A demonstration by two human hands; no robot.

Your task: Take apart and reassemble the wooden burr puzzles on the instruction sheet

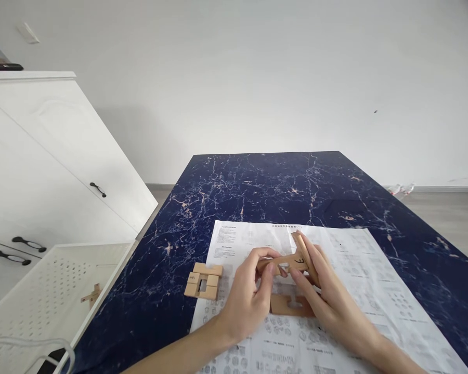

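Note:
Between my two hands are wooden puzzle pieces (287, 261), raised a little over a printed paper sheet (253, 241). My left hand (253, 285) pinches the left end of a notched piece between thumb and fingers. At the right, my right hand (322, 283) is closed around the other end, where a second piece stands crosswise to the first. A dark mark shows on the wood. Just below the hands, a flat notched wooden piece (286, 306) lies on the sheet, its right end partly hidden by my right hand. How the held pieces join is partly covered by my fingers.
Left of my left hand, several wooden pieces form a small square frame (190, 289) on the sheet's edge. The dark blue marbled table (257, 187) reaches toward a white wall. At left stand a white cabinet (58, 156) and a perforated white bin (62, 280) holding a wooden cross-shaped piece (93, 295).

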